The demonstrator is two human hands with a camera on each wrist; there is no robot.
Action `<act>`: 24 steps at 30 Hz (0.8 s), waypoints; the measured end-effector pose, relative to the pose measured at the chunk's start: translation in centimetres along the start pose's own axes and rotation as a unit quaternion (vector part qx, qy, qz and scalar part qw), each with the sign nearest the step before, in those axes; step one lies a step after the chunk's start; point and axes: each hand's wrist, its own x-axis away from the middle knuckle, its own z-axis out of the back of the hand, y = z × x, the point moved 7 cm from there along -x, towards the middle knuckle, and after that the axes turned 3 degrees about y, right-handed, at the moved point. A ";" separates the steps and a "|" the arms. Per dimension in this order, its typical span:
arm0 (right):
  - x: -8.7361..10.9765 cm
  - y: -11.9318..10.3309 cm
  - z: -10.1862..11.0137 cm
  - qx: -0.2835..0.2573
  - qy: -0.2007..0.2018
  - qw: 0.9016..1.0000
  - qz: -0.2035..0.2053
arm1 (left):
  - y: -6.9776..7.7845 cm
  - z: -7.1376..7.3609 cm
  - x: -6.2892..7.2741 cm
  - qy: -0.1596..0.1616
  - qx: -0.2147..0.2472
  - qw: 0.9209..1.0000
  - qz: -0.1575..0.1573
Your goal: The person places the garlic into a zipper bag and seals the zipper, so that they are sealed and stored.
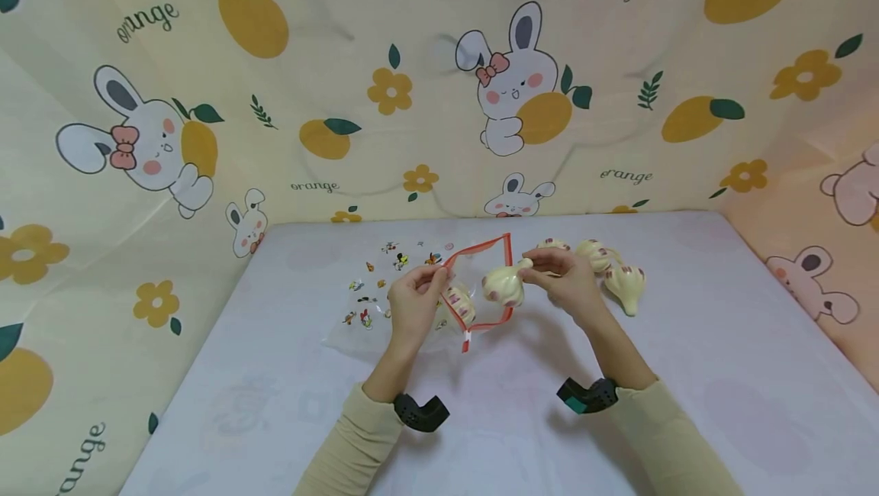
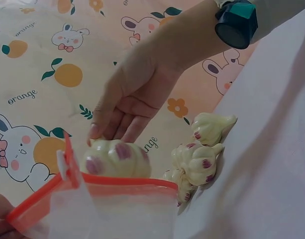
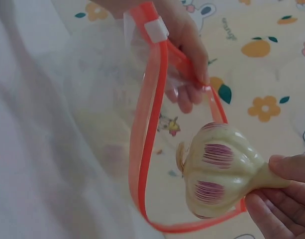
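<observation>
A clear zip bag [image 1: 371, 332] with cartoon prints and a red zip edge lies on the table, its mouth spread wide toward the right. My left hand [image 1: 414, 301] pinches the red edge of that mouth. By its stem, my right hand [image 1: 566, 282] pinches a garlic bulb [image 3: 219, 172], pale with purple streaks, right at the bag's opening. Another garlic bulb [image 1: 460, 305] shows inside the bag. The white zip slider [image 3: 156, 31] sits at one end of the red edge.
Several more garlic bulbs [image 1: 623, 286] lie in a group on the white table [image 1: 508, 435], right of the bag and beyond my right hand. A patterned cloth wall [image 1: 426, 137] stands behind the table and along its sides.
</observation>
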 end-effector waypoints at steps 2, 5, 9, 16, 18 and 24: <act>0.0 -0.1 -0.3 -0.007 0.001 1.000 0.004 | 0.0 0.0 0.0 -0.001 -0.005 1.000 0.000; -0.1 -0.2 -0.7 -0.015 0.000 1.000 0.010 | 0.0 0.0 0.1 -0.001 -0.004 1.000 -0.001; -0.1 -0.1 -1.0 -0.020 -0.003 1.000 0.007 | 0.0 0.0 0.3 -0.002 0.002 1.000 -0.007; 0.0 0.2 -1.6 0.004 -0.012 1.000 -0.002 | 0.1 0.1 0.2 -0.002 -0.004 1.000 -0.017; 0.1 0.2 -1.9 0.008 -0.017 1.000 0.001 | 0.1 0.1 0.2 0.001 -0.004 1.000 -0.019; 0.3 0.2 -2.8 0.000 -0.033 0.999 0.019 | 0.3 0.2 0.3 0.006 -0.015 1.000 -0.021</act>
